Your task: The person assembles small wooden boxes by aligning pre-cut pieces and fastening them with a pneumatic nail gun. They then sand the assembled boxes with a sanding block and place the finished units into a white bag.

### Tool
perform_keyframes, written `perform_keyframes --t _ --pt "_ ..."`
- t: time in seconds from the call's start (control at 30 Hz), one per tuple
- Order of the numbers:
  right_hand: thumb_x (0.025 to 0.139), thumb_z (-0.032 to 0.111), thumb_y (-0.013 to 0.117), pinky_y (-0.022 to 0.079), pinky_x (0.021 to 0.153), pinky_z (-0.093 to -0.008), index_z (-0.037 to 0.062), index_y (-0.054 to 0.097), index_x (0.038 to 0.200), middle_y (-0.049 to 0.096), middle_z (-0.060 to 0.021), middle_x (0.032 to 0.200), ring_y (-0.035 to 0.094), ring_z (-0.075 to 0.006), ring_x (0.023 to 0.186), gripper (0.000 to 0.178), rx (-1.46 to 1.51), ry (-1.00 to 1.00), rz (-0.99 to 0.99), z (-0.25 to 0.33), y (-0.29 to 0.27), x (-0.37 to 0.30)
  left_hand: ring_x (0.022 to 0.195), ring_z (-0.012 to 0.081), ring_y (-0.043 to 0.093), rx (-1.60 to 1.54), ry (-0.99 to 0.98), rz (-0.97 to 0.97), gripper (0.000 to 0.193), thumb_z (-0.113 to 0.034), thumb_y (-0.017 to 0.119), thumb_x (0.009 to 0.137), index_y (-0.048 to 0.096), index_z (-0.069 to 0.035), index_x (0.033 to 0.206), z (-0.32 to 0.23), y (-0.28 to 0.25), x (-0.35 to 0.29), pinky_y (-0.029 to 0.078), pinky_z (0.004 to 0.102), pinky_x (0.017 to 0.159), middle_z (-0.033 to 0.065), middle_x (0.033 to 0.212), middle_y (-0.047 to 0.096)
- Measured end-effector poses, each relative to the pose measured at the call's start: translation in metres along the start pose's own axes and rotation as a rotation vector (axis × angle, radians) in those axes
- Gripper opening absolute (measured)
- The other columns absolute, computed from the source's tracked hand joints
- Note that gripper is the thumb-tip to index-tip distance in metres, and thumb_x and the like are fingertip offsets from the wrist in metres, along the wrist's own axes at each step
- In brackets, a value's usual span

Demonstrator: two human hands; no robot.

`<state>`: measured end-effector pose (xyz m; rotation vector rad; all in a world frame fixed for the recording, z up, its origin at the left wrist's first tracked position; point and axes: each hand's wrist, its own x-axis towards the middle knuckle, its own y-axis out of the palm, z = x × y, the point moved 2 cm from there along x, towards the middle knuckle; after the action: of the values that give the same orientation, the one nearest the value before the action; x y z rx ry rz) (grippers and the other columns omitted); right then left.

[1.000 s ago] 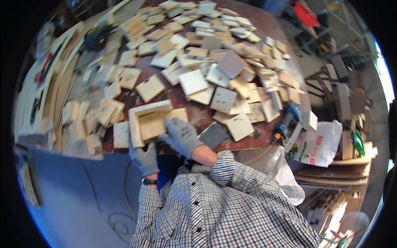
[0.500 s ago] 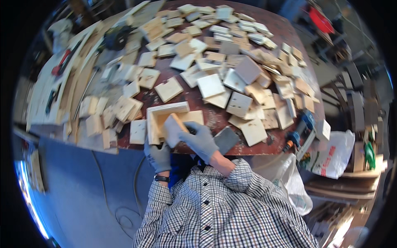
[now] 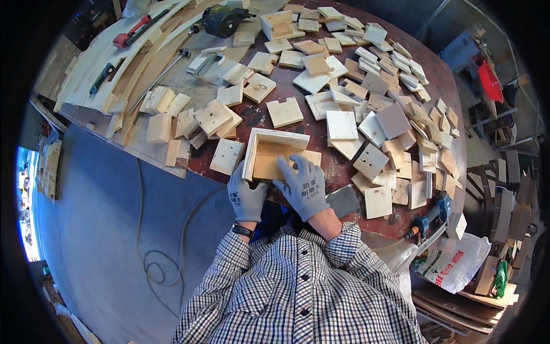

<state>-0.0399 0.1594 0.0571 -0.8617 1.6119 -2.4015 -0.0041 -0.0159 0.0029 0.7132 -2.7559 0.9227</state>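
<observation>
A partly built wooden box point(image 3: 279, 136), with raised walls at its left and far sides, sits at the table's near edge. Inside it lies a small yellowish wooden board point(image 3: 266, 167). My left hand point(image 3: 246, 196), in a grey glove, is closed around the box's near left corner, its thumb along the near side. The grey-gloved right hand point(image 3: 303, 188) has its fingers bent onto the board's right part, the thumb at the near edge. Some of that board is hidden beneath the fingers. Beside the box on the left is a flat wooden block point(image 3: 227, 156) with small holes.
Loose wooden blocks point(image 3: 342, 125) cover much of the dark red table point(image 3: 215, 127). A dark power tool point(image 3: 222, 20), a hammer point(image 3: 166, 74) and a red-handled tool point(image 3: 129, 37) lie far left. A blue air tool point(image 3: 427, 221) hangs at the right edge; a hose point(image 3: 182, 243) runs across the floor.
The small board was tilted in my right hand above the box; now it lies down inside. My left hand stays at the box's corner. The view has shifted, with the table rotated in it.
</observation>
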Motion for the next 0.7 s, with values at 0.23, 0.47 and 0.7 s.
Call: perform_keyframes --t 0.23,0.47,0.7 --pt "0.083 0.058 0.08 0.054 0.082 -0.0481 0.0007 0.05 0.145 0.062 -0.0161 0.112 0.066 -0.0337 0.097 0.09 0.03 0.365 0.194 -0.001 0.013 0.004 0.121 0.0389 0.063 0.052 0.088 0.008 0.073 -0.025 0.089 0.076 0.059 -0.002 0.139 0.001 -0.002 0.001 0.049 0.0497 0.106 0.0199 0.13 0.067" --pt "0.083 0.056 0.08 0.052 0.083 -0.0513 0.0087 0.044 0.154 0.061 -0.0151 0.119 0.064 -0.0342 0.102 0.093 0.04 0.359 0.231 -0.001 0.004 0.002 0.115 0.042 0.065 0.101 0.042 0.039 0.068 -0.024 0.09 0.079 0.062 0.004 0.135 -0.014 -0.002 0.004 0.05 0.0492 0.102 0.0243 0.124 0.069" --pt "0.095 0.035 0.067 0.049 0.088 -0.0508 0.0206 0.048 0.157 0.061 -0.0118 0.123 0.063 -0.0328 0.103 0.066 -0.077 0.191 0.239 0.007 0.021 0.005 0.113 0.0387 0.069 -0.007 -0.012 0.001 0.074 -0.036 0.088 0.087 0.059 0.008 0.138 0.011 0.004 -0.001 0.054 0.0459 0.099 0.0258 0.128 0.071"
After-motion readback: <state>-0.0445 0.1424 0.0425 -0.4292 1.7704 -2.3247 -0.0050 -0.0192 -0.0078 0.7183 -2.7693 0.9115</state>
